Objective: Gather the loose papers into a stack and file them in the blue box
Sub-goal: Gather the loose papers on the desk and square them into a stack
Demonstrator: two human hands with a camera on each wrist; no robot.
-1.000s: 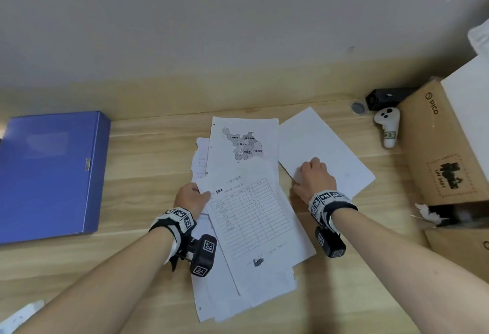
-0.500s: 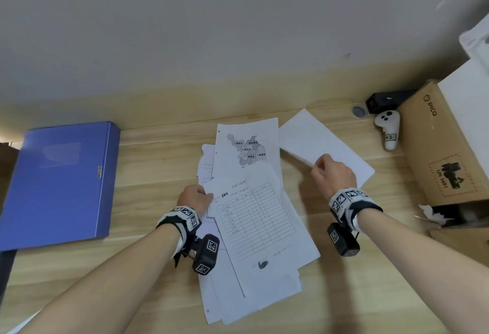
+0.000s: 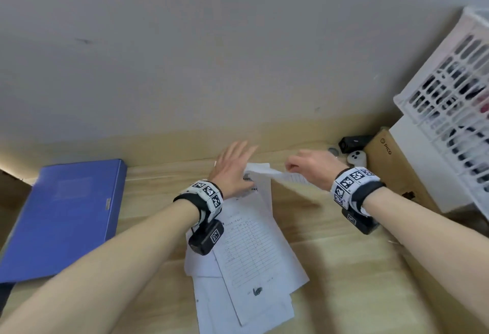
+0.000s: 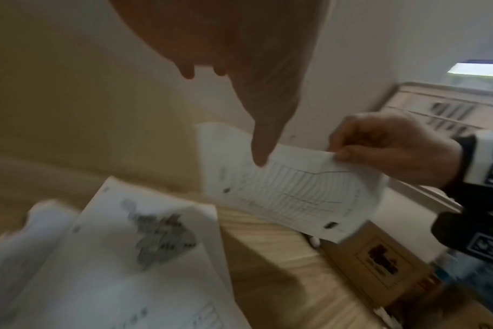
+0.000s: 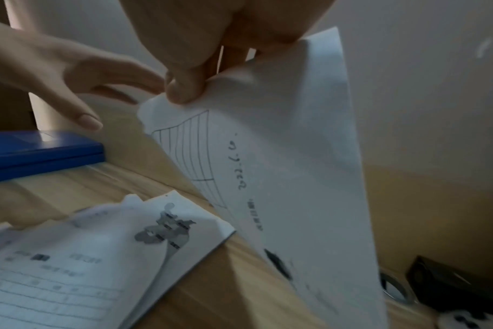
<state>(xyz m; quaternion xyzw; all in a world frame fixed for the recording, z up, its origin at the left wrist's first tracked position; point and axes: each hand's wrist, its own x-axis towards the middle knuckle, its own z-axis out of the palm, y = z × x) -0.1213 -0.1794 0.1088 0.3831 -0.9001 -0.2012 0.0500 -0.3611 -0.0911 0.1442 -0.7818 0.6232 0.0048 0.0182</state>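
Observation:
A loose pile of printed papers (image 3: 251,254) lies on the wooden desk, a map sheet (image 5: 161,229) at its far end. My right hand (image 3: 308,165) pinches one table-printed sheet (image 3: 267,172) by its edge and holds it in the air above the pile's far end; the sheet (image 5: 282,167) hangs curved. My left hand (image 3: 234,167) hovers beside it with fingers spread and straight, holding nothing, its thumb (image 4: 263,138) close to the sheet (image 4: 282,189). The blue box (image 3: 63,214) lies closed and flat at the desk's left.
A cardboard box (image 3: 391,169) and a white slotted basket (image 3: 455,100) stand at the right. A white controller (image 3: 357,159), a black device (image 3: 354,143) and a metal ring (image 5: 394,287) sit by the wall behind the papers.
My right hand has lifted the separate sheet off the desk and carried it left toward the pile. My left hand has left the pile's left edge, risen and opened.

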